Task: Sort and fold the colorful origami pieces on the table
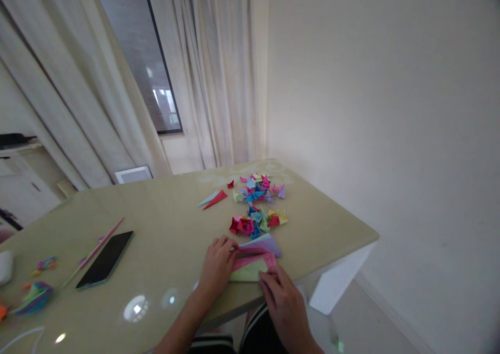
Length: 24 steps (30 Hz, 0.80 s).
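Note:
A sheet of pink origami paper (pixel 269 259), partly folded, lies near the table's front edge between my hands. My left hand (pixel 216 264) pinches its left end, fingers bent together. At its lower right corner, the closed fingers of my right hand (pixel 283 291) grip the paper. Pale green paper (pixel 248 272) shows under the pink sheet, and lavender paper (pixel 269 244) sticks out behind it. Just beyond sits a cluster of small folded paper pieces (pixel 255 218) in red, blue, green and yellow. My fingers hide part of the pink sheet's edges.
Farther back are another pile of folded paper pieces (pixel 260 187) and red and light blue pointed papers (pixel 216 199). Left on the table (pixel 167 224) lie a black phone (pixel 106 259), a thin pink stick (pixel 103 242) and a multicoloured paper piece (pixel 37 296). A wall stands right.

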Each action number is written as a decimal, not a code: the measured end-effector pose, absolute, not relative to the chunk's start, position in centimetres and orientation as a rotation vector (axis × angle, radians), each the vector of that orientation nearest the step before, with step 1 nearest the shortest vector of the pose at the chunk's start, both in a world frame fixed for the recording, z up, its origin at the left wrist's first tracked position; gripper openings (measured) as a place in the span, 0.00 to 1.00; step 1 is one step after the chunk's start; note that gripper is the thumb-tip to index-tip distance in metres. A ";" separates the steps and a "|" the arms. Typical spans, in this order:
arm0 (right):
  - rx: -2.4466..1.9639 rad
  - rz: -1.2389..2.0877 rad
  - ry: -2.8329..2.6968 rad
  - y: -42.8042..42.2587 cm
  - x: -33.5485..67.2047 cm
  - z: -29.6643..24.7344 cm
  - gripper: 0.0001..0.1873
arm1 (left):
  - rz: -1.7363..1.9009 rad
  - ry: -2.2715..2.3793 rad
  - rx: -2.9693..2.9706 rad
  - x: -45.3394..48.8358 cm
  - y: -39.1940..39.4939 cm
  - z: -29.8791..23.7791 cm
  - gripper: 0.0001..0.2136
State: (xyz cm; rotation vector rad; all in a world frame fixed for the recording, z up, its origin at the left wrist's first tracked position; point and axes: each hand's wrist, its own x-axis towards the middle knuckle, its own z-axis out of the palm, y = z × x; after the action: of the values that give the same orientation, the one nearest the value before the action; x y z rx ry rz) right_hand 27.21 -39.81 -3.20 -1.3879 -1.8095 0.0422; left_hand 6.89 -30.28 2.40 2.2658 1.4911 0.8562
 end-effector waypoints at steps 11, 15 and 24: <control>-1.380 0.131 -1.743 -39.7 27.1 -3.0 0.13 | 0.756 1.170 1.959 4.1 -32.8 2.8 0.10; -1.362 0.289 -1.607 -39.7 27.5 -2.9 0.11 | 0.778 1.242 2.117 4.6 -33.3 1.3 0.09; -1.359 0.386 -1.554 -39.5 28.1 -2.4 0.18 | 0.270 1.306 2.260 5.7 -31.2 4.2 0.07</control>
State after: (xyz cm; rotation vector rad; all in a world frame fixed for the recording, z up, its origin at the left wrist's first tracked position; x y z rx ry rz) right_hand 28.05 -39.52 -2.41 -1.3593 -1.5535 0.3864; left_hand 5.65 -31.19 4.21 2.2601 1.3062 0.2699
